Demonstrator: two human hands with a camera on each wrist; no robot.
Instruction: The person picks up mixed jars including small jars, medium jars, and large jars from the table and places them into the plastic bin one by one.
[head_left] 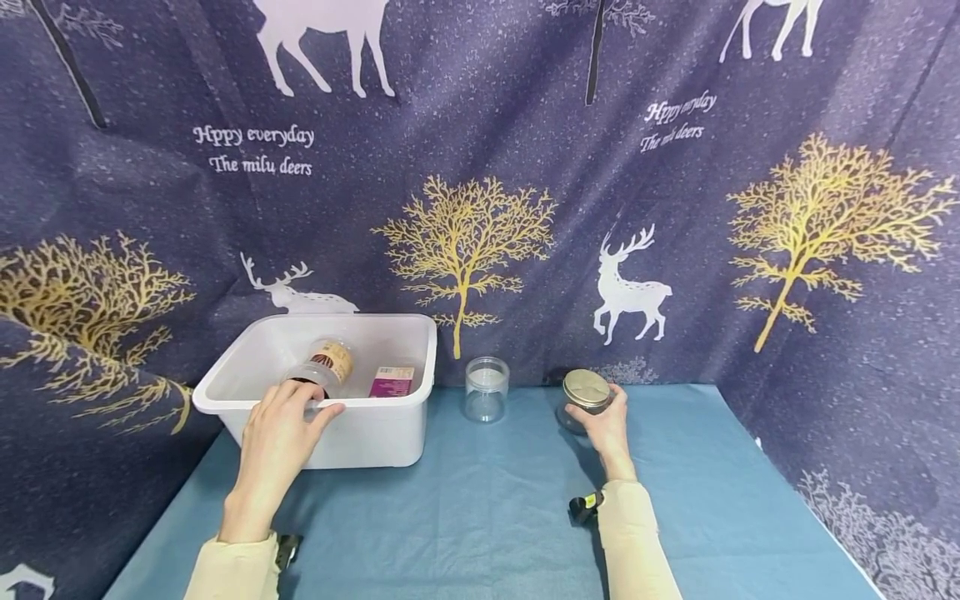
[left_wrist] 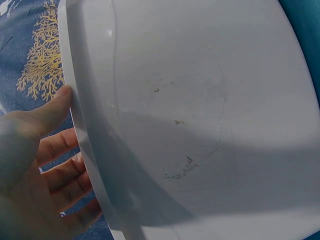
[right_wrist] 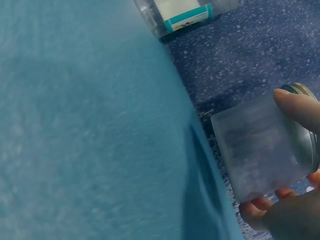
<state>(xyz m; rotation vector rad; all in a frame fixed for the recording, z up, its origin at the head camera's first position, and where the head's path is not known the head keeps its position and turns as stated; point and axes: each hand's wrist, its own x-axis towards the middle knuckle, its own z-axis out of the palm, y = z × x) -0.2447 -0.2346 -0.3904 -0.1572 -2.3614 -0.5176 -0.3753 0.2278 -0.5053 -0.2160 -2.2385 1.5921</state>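
My right hand (head_left: pixel 606 423) grips a clear jar with a gold-coloured metal lid (head_left: pixel 587 388) at the far right of the table. Thumb and fingers lie on opposite sides of the jar (right_wrist: pixel 262 147) in the right wrist view. On the left, my left hand (head_left: pixel 281 433) holds the front rim of a white plastic bin (head_left: pixel 375 429). The left wrist view has the thumb on the rim (left_wrist: pixel 80 112) and the fingers curled behind it. Inside the bin, close beyond those fingers, lies a clear jar with a brown and tan label (head_left: pixel 332 360).
A purple and white box (head_left: pixel 392 382) lies in the bin's right part. Between bin and right hand stands a clear container (head_left: pixel 486 400) near the back of the blue-covered table (head_left: pixel 480 508). A dark patterned cloth (head_left: pixel 510 125) hangs right behind the table.
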